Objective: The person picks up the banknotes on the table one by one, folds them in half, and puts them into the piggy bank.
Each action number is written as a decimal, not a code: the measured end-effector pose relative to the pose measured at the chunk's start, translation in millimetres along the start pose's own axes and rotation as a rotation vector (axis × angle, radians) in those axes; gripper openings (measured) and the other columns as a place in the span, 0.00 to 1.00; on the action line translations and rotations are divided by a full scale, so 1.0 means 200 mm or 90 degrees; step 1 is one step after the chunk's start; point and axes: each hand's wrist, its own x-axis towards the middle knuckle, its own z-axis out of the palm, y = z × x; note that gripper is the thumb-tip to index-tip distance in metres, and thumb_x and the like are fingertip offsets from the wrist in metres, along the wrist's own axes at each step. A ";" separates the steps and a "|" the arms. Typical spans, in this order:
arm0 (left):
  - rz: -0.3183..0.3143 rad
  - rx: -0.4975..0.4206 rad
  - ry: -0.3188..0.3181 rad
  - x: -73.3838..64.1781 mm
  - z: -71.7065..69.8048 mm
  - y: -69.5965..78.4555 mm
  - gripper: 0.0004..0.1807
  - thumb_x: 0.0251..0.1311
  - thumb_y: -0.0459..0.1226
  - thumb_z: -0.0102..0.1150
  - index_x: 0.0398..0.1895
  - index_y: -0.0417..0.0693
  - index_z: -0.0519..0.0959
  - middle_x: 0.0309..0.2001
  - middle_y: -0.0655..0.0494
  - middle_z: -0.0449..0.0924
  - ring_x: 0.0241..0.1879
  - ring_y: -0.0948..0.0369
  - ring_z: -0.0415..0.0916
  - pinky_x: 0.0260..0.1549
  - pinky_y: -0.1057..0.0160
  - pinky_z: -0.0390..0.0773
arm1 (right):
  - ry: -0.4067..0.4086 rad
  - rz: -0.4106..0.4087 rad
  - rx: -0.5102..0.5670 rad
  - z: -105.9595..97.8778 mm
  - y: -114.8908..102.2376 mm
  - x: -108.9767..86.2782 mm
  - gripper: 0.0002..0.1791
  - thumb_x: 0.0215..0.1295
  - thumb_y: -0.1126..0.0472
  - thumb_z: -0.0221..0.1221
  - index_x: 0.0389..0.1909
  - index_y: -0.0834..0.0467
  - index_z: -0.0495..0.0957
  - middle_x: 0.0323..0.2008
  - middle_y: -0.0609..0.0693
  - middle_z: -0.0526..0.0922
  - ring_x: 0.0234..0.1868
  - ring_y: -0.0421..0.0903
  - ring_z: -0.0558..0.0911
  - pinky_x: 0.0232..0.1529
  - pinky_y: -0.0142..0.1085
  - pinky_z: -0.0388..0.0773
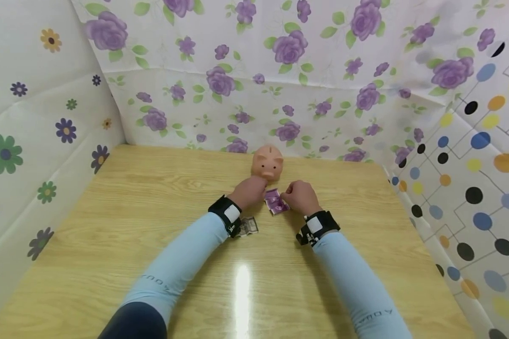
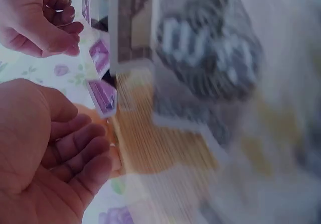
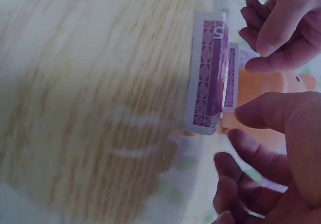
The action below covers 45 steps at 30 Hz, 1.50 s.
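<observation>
A purple play banknote (image 1: 275, 202) with raised creases lies on the table between my two hands. The digit 5 shows on this note (image 3: 206, 76) in the right wrist view. My left hand (image 1: 249, 192) is just left of it, fingers loosely bent with nothing in them. On the other side is my right hand (image 1: 302, 195); in the right wrist view its thumb and fingers (image 3: 253, 148) are apart and hold nothing. A pink piggy bank (image 1: 268, 160) stands right behind the left hand, facing me. Near the left wrist lies a grey banknote (image 1: 249, 227), creased.
The wooden table (image 1: 174, 179) is bounded by a purple-flowered sheet (image 1: 254, 84) behind, a daisy-print sheet (image 1: 29, 141) at left and a dotted sheet (image 1: 471, 165) at right. The piggy bank stands close to the back edge. A black strap with a camera circles each wrist.
</observation>
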 end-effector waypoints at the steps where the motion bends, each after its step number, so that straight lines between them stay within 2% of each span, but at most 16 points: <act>1: -0.001 0.009 0.001 0.00 0.00 0.01 0.05 0.72 0.33 0.52 0.42 0.42 0.78 0.40 0.47 0.83 0.42 0.52 0.82 0.47 0.54 0.82 | 0.002 0.001 -0.009 0.00 0.00 0.00 0.15 0.64 0.52 0.64 0.20 0.56 0.80 0.18 0.47 0.77 0.19 0.44 0.74 0.21 0.33 0.67; 3: -0.005 0.022 0.003 0.02 0.00 0.02 0.04 0.72 0.33 0.53 0.41 0.43 0.78 0.40 0.47 0.84 0.41 0.52 0.82 0.46 0.55 0.83 | 0.006 0.003 -0.022 0.00 0.00 0.00 0.17 0.63 0.52 0.65 0.17 0.55 0.79 0.16 0.45 0.75 0.19 0.44 0.73 0.21 0.33 0.65; 10: -0.029 0.048 -0.004 0.05 0.01 0.04 0.11 0.70 0.34 0.55 0.27 0.45 0.79 0.32 0.50 0.84 0.30 0.56 0.81 0.34 0.58 0.84 | -0.017 0.036 -0.035 -0.01 0.00 -0.02 0.22 0.64 0.50 0.64 0.13 0.54 0.73 0.13 0.44 0.71 0.17 0.43 0.70 0.19 0.34 0.62; 18: -0.050 0.068 0.009 0.07 0.06 0.04 0.12 0.71 0.34 0.53 0.26 0.46 0.78 0.29 0.52 0.82 0.28 0.58 0.81 0.29 0.58 0.83 | -0.051 0.067 -0.041 -0.01 -0.01 -0.03 0.26 0.66 0.45 0.65 0.13 0.54 0.71 0.13 0.45 0.69 0.16 0.43 0.68 0.18 0.34 0.61; 24: -0.077 0.054 0.026 0.08 0.07 0.05 0.11 0.70 0.35 0.55 0.28 0.46 0.80 0.29 0.52 0.84 0.29 0.57 0.83 0.28 0.56 0.84 | -0.070 0.072 -0.047 0.00 -0.01 -0.04 0.29 0.66 0.43 0.64 0.10 0.53 0.69 0.12 0.44 0.66 0.16 0.42 0.67 0.18 0.33 0.59; 30: -0.094 0.047 0.022 0.07 0.07 0.07 0.09 0.70 0.36 0.57 0.30 0.45 0.80 0.32 0.51 0.85 0.32 0.55 0.84 0.31 0.53 0.86 | -0.071 0.065 -0.033 0.00 -0.01 -0.05 0.30 0.64 0.43 0.65 0.09 0.52 0.67 0.11 0.43 0.65 0.15 0.42 0.66 0.18 0.33 0.59; 36: -0.097 0.047 0.019 0.07 0.07 0.07 0.11 0.70 0.35 0.57 0.27 0.46 0.79 0.32 0.51 0.85 0.31 0.55 0.83 0.30 0.53 0.85 | -0.080 0.067 -0.028 0.00 -0.02 -0.06 0.31 0.63 0.41 0.67 0.09 0.52 0.67 0.12 0.44 0.66 0.17 0.43 0.68 0.20 0.34 0.61; 41: -0.100 0.024 0.026 0.07 0.08 0.06 0.14 0.69 0.34 0.57 0.22 0.46 0.77 0.29 0.51 0.83 0.29 0.56 0.82 0.30 0.54 0.84 | -0.095 0.073 -0.029 0.00 -0.01 -0.06 0.31 0.62 0.40 0.68 0.09 0.51 0.67 0.12 0.44 0.66 0.17 0.42 0.68 0.20 0.33 0.63; 45: -0.098 -0.002 0.039 0.07 0.08 0.04 0.15 0.68 0.34 0.57 0.21 0.48 0.75 0.26 0.54 0.80 0.26 0.57 0.78 0.27 0.58 0.80 | -0.115 0.067 0.000 -0.02 0.01 -0.05 0.30 0.63 0.42 0.68 0.09 0.51 0.68 0.11 0.43 0.66 0.16 0.41 0.68 0.19 0.32 0.62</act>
